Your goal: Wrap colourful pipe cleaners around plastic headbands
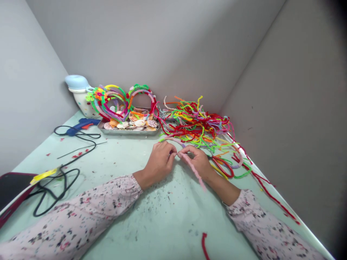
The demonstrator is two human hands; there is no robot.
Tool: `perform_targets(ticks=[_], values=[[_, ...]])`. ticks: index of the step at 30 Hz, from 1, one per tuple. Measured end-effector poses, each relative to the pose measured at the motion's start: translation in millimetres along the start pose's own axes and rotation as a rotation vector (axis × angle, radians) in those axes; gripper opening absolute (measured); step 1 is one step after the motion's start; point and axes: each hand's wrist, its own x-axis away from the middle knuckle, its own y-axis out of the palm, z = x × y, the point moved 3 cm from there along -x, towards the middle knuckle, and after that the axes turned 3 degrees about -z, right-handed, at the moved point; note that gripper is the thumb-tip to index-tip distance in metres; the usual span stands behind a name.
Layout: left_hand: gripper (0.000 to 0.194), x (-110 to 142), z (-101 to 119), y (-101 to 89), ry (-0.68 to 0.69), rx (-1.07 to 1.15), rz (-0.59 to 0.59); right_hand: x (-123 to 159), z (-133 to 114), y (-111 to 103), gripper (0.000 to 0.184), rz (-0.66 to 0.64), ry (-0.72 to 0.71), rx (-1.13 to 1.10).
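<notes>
Near the middle of the table, my left hand (160, 161) and my right hand (197, 162) meet with their fingertips almost touching. Between and behind them curves a fuzzy headband (175, 139) wrapped in green, pink and purple; its lower parts are hidden by my fingers. My left hand is closed in a pinch on it. A pink pipe cleaner (195, 174) is pinched by my right thumb and fingers, and its loose end hangs down toward me over the right palm. Red-handled scissors (226, 168) lie just beyond my right wrist, partly under pipe cleaners.
A metal tray (130, 132) holds seashells (139, 123) and several wrapped headbands (111, 104). Right of it spreads a pile of pipe cleaners (195, 121). At left are a blue glue gun (81, 125), its black cord (65, 180) and a white cup (84, 101). A red pipe-cleaner piece (204, 245) lies in front.
</notes>
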Motion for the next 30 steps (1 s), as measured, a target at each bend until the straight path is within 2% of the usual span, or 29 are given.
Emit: perform_targets(ticks=[30], values=[[0.007, -0.6, -0.2, -1.5, -0.017, 0.016, 0.009, -1.3, 2.7, 1.6, 0.013, -0.046, 0.038, -0.081]])
